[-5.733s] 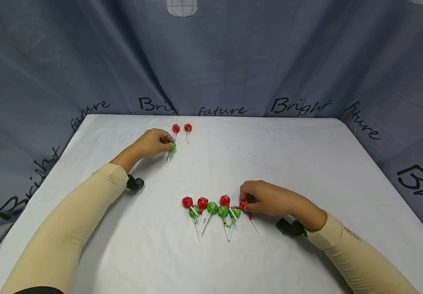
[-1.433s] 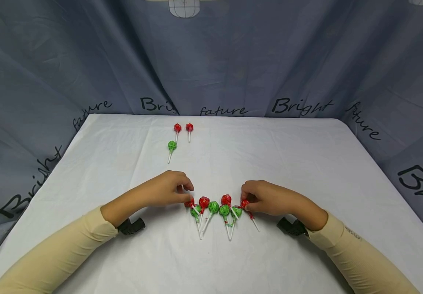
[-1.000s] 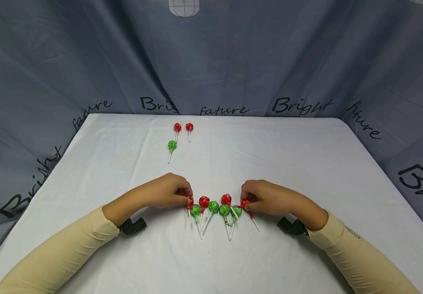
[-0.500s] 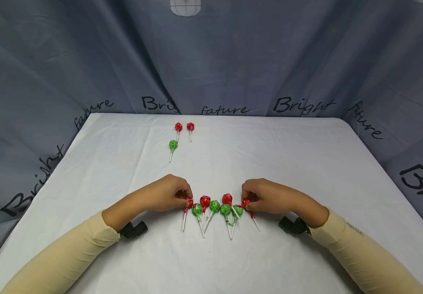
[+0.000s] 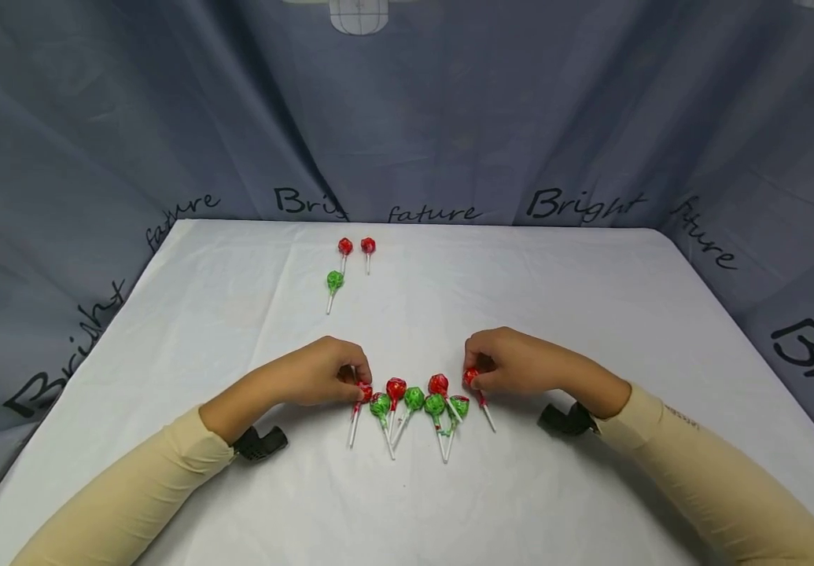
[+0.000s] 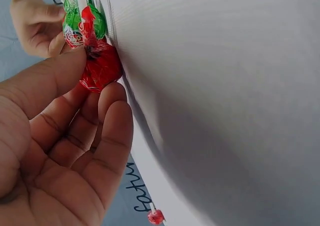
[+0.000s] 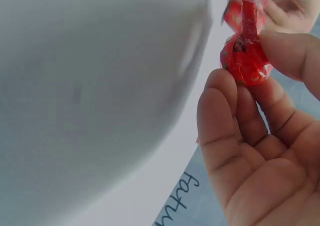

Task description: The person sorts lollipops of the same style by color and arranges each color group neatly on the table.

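Note:
My left hand [image 5: 322,371] pinches the head of a red-wrapped lollipop [image 6: 102,68] at the left end of a cluster, its white stick pointing down toward me. At the right end, my right hand [image 5: 520,362] holds another red lollipop [image 7: 245,61] by its head between thumb and fingers. Between the hands lie red and green lollipops: a green one [image 5: 380,406] beside the left hand, a red one [image 5: 395,388], a green one [image 5: 414,398] in the middle, then a red one [image 5: 438,384] whose stick crosses a green one [image 5: 459,406], and one more green [image 5: 434,404].
Farther back on the white-covered table [image 5: 591,299] lie two red lollipops, one [image 5: 345,246] left of the other [image 5: 368,246], with a green lollipop [image 5: 335,281] just in front. A grey curtain [image 5: 449,110] with printed lettering rises behind the table.
The left hand came back from the far green lollipop, took the leftmost red one and turned its stick away from the neighbouring green. Lately the right hand shifted its red lollipop slightly away from me.

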The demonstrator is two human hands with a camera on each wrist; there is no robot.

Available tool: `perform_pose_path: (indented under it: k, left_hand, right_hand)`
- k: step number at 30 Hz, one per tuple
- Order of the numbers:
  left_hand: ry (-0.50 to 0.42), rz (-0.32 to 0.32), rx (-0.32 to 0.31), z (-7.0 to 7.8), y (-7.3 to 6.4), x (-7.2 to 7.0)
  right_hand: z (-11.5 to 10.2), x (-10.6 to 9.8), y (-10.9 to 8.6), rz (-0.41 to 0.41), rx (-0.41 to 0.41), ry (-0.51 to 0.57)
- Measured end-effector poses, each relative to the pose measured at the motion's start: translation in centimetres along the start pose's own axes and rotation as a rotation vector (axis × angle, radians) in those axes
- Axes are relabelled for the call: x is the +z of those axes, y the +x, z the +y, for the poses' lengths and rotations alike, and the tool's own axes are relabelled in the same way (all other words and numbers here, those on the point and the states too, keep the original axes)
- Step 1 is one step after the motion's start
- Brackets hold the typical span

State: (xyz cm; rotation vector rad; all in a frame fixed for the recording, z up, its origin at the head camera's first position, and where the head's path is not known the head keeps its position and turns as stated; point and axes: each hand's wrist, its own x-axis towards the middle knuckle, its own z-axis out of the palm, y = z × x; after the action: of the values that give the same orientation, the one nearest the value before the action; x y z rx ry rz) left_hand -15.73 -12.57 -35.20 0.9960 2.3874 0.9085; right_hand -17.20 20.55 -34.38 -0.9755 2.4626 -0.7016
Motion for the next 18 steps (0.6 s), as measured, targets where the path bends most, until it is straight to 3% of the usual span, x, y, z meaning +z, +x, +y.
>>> perform_pose_path:
  k: [7,18]
  left_hand:
    - [-0.009,-0.01,0.005,-0.1,0.1,-0.1]
    - [-0.003,-0.001,0.004,-0.1,0.2,0.1]
  right_hand:
    - [-0.5,-2.1,2.5,0.013,0.033,-0.101]
    - [0.5,-4.2,7.2,0.089,0.018,-0.103]
